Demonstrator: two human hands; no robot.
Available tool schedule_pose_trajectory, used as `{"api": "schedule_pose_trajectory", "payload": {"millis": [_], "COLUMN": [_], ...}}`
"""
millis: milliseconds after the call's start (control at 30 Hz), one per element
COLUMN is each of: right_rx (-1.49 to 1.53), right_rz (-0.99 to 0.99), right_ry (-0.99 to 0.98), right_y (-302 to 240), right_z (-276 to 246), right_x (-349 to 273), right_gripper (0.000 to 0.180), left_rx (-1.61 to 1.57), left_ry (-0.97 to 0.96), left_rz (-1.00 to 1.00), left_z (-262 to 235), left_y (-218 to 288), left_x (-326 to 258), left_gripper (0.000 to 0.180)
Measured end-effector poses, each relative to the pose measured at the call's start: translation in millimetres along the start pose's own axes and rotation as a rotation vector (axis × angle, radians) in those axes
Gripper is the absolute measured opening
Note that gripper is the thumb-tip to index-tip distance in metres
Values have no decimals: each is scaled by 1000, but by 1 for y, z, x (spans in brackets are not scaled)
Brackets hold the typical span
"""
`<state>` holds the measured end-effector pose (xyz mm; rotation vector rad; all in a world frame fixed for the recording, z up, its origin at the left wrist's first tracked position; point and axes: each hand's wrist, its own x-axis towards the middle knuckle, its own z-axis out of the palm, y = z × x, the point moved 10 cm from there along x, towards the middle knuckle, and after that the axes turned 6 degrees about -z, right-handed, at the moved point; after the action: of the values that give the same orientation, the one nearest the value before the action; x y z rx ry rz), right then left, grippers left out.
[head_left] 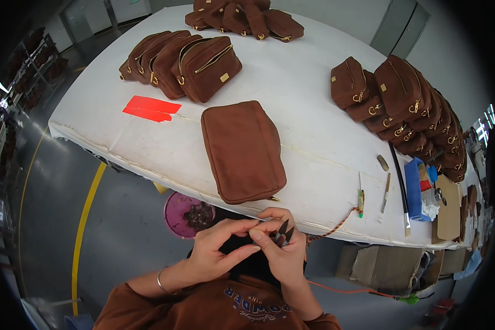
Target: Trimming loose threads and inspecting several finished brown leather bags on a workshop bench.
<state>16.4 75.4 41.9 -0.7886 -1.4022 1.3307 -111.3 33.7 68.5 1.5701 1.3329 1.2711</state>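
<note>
One lone brown bag (243,151) lies just beyond close fingerwork

From the head view, the left hand (220,245) meets the right hand (283,250) on the near side of the bag. The left's fingers are narrowed to a pinch; whether they hold anything, I cannot tell. The right is curled around dark-bladed snips (282,234), points up.

The step looks like fine fingertip work, perhaps on something thin (a guess: the fingers hide it). The next move probably calls for a steady pinch, with the blades kept clear of the bag.

The bag lies flat on a white counter (165,148). Left of it sits red tape (151,108); right of it, a blue bin (415,192) and a large cluster of bags (407,96). Grey floor (129,236) shows left of and below it.
</note>
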Motion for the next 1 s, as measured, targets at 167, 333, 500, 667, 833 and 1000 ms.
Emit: {"api": "schedule_pose_trajectory", "payload": {"millis": [167,333,500,667,833,1000], "right_rx": [-129,-230,-214,-123,-122,-104], "right_rz": [-4,100,190,199,212,145], "right_ry": [-215,-341,-196,-76,-125,-138], "right_y": [1,6,19,17,25,25], "right_z": [24,28,9,-4,2,12], "right_x": [-2,-1,4,10,8,2], "right_gripper": [17,32,17,18,20,20], "left_rx": [-630,-314,1150,554,523,444], "left_ry": [-13,101,374,483,529,333], "left_rz": [-338,-474,50,-499,-236,142], "left_z": [-3,-46,-101,-164,-159,-119], "left_y": [-58,-108,-77,-97,-41,18], "left_x": [-18,-27,-27,-31,13,65], "left_gripper": [19,10,24,17,15,9]}}
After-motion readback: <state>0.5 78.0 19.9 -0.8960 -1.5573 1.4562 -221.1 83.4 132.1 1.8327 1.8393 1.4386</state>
